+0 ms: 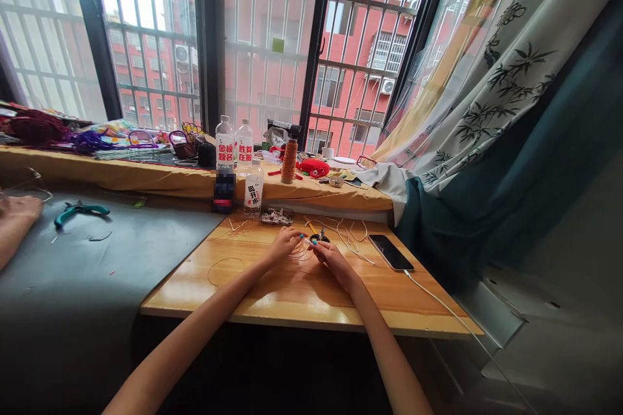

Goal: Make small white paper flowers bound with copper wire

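My left hand [283, 245] and my right hand [333, 262] meet above the wooden table [195, 285], fingertips pinched close together. Between them runs a thin pale cord [307, 242], small in view; its details are hard to make out. Fine reddish thread [298, 253] lies in loose loops just under my fingers. Right behind my right hand is a small dark round thing [320, 237], partly hidden, with something pointed in it. White cords [351, 241] curl over the wood beyond my right hand. A clear box of small pieces [277, 216] sits at the table's back edge.
A phone [390, 253] on a white cable lies at the right. Water bottles [254, 189] and a cone of orange-brown thread [289, 161] stand at the back. On the grey surface at left are teal-handled pliers [82, 211] and another person's hand [22, 211] near thin wire.
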A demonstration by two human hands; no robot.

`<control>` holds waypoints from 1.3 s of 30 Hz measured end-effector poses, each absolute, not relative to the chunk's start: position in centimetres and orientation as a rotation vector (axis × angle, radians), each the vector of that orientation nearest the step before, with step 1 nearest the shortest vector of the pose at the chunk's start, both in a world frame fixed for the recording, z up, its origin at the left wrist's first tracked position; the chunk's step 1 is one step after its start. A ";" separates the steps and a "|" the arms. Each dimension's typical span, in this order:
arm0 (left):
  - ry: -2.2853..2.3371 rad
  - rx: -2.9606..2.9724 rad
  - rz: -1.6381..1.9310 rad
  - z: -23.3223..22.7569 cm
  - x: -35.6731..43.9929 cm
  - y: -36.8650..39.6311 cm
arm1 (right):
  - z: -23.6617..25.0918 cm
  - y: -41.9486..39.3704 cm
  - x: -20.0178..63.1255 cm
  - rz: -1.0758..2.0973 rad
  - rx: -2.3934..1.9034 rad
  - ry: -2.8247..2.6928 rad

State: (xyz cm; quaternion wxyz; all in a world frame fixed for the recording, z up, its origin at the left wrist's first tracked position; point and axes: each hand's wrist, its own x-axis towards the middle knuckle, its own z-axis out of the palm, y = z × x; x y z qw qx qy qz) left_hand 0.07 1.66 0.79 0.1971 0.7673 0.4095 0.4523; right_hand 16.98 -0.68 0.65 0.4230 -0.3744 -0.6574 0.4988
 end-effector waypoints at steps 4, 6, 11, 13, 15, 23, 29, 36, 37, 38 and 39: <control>1.077 2.248 1.373 1.5 -0.1 1.2 | 0.6 -0.6 16.9 1.225 -1.008 -1.717; 1.009 2.328 1.354 1.6 -0.1 0.8 | 0.7 -0.7 16.9 1.217 -1.020 -1.746; 0.884 2.465 1.180 1.1 0.3 0.3 | 0.5 -0.6 17.0 1.224 -0.993 -1.739; 0.877 2.466 1.166 0.9 0.4 0.4 | 0.5 -0.5 17.0 1.231 -0.997 -1.736; 0.881 2.448 1.165 0.8 0.4 0.6 | 0.4 -0.5 17.1 1.234 -1.011 -1.730; 0.889 2.325 1.180 0.8 0.5 0.8 | 0.1 -0.3 17.1 1.252 -0.982 -1.732; 0.828 2.149 1.146 0.2 0.4 1.5 | 0.0 -0.1 17.2 1.233 -0.977 -1.734; 0.712 1.926 1.070 0.5 0.3 1.6 | 0.2 -0.3 17.1 1.262 -0.961 -1.699; 0.707 1.914 1.061 0.6 0.2 1.5 | 0.2 -0.4 17.1 1.262 -0.956 -1.705; 0.707 1.903 1.056 0.7 0.2 1.4 | 0.3 -0.4 17.1 1.262 -0.950 -1.713; 0.709 1.895 1.051 0.7 0.2 1.4 | 0.3 -0.4 17.1 1.260 -0.942 -1.721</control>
